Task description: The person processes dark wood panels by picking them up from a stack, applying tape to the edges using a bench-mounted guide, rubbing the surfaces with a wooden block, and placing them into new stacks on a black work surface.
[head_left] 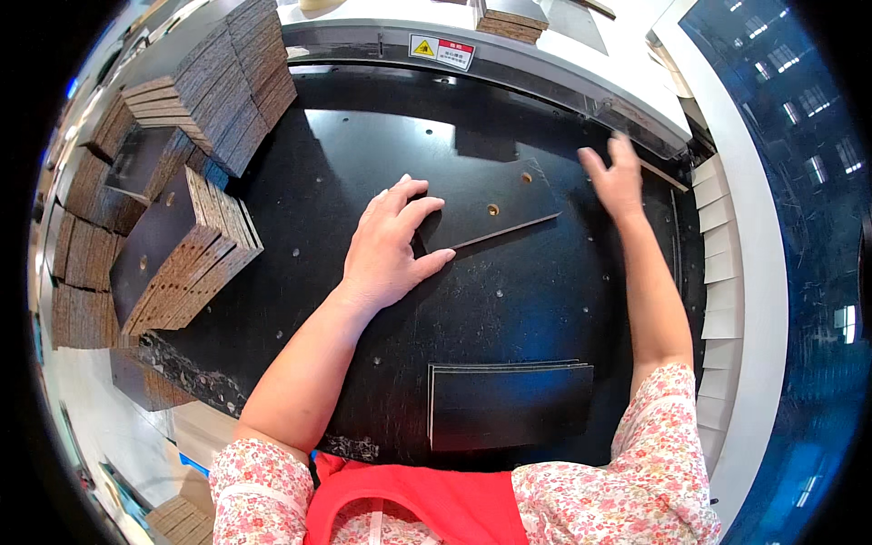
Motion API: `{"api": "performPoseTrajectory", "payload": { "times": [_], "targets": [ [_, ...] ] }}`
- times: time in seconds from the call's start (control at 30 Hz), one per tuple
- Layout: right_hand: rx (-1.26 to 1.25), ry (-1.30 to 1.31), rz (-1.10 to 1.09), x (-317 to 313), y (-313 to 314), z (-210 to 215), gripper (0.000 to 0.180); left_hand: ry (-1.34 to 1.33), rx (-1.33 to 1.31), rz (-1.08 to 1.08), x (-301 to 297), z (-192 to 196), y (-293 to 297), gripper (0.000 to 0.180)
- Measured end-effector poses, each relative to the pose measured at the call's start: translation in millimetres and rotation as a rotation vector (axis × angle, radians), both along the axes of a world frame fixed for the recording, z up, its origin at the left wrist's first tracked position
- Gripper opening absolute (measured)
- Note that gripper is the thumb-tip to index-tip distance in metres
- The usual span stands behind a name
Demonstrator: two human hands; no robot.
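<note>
On the black table (509, 313), a dark board with two holes (518, 195) is seen at 1 o'clock from the middle. Its left end is covered by the left hand (388, 238), at 11 o'clock; the fingers are spread and bent, but whether the board is gripped cannot be told. At 2 o'clock, the right hand (618, 180) is held apart from the board, with fingers open and a bit blurred. Thin dark boards (510, 407) are stacked at 5 o'clock. Boards with holes (186, 254) are piled at 9 o'clock.
</note>
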State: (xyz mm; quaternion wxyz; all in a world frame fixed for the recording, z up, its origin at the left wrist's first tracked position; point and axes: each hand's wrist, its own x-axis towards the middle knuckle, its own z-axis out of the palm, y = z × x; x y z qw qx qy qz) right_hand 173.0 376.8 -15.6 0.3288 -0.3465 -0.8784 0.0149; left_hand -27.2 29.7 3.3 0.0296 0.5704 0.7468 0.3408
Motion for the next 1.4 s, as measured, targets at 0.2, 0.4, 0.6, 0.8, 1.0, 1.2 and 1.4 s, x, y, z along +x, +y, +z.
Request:
{"api": "performPoseTrajectory", "payload": {
  "times": [0.2,0.4,0.6,0.8,1.0,1.2,1.4],
  "targets": [
    [-0.088,-0.595,0.831,-61.5,-144.2,49.9,0.083,0.032,0.009,-0.053,-3.0,-0.9,-2.2,0.063],
    [-0.007,-0.492,0.47,-17.3,-132.0,43.6,0.077,-0.017,0.002,-0.018,-1.6,-1.3,-1.7,0.063],
    [-0.268,-0.641,-0.473,85.5,-95.8,60.7,0.102,0.019,-0.038,0.028,3.0,-1.9,-2.1,0.053],
    [-0.323,-0.504,-0.805,180.0,-42.9,56.2,0.108,0.049,-0.042,0.031,3.4,-1.4,-1.9,0.049],
    [-0.432,-0.367,-0.463,199.2,-16.2,79.6,0.051,0.073,-0.018,0.005,-3.5,-9.5,-1.1,0.045],
    [-0.289,-0.393,-0.472,180.0,-21.5,92.0,0.04,0.089,0.0,-0.009,-5.1,-11.4,-1.2,0.042],
    [-0.242,-0.582,-0.513,177.5,-7.5,84.6,0.037,0.055,0.01,-0.002,-1.6,-8.1,-1.4,0.04]
  ]
}}
